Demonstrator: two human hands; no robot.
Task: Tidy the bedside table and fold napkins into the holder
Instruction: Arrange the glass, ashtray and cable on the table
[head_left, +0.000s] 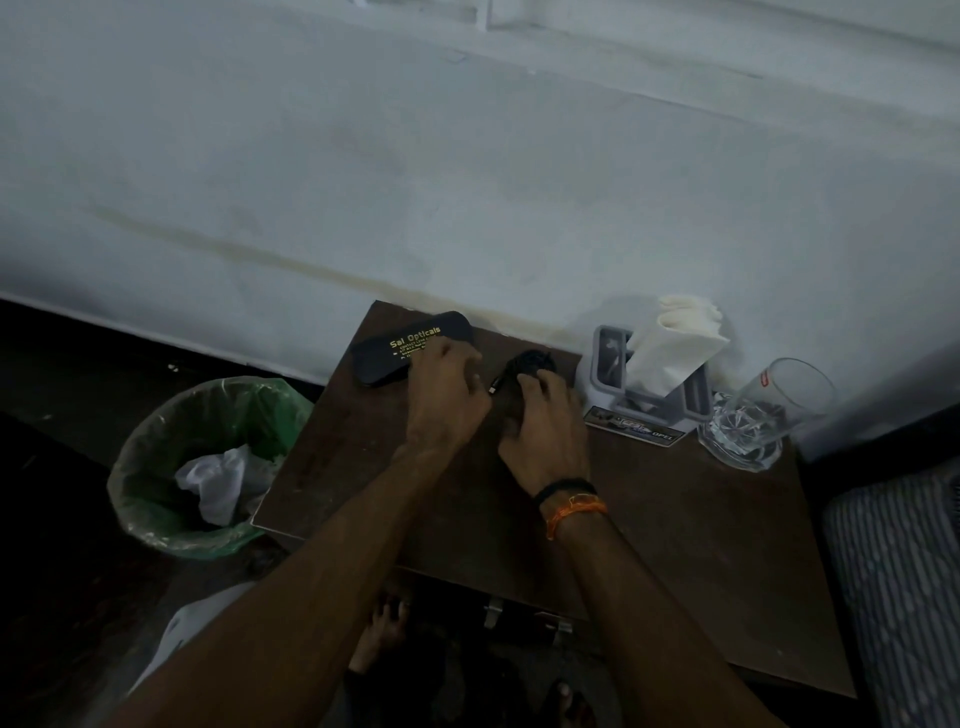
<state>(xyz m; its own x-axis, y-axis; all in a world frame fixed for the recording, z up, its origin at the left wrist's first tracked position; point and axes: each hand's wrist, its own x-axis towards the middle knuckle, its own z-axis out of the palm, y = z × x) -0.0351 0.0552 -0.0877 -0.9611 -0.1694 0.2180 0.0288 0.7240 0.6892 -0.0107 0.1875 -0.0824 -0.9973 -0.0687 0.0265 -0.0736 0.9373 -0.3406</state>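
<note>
On the dark table (649, 530), both hands work at a black cable (527, 364) bundled near the back edge. The right hand (545, 431) has its fingers curled on the bundle; the left hand (447, 395), fingers bent, reaches toward the cable's plug, though whether it pinches it is unclear. A black case (405, 348) lies just left of the hands. Napkins (675, 343) stand in the grey holder (649, 389) to the right, with a glass (763, 410) beside it. A bin (202, 462) sits on the floor to the left.

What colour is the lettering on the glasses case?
Gold lettering on the black glasses case, clearest in the head view.
</note>
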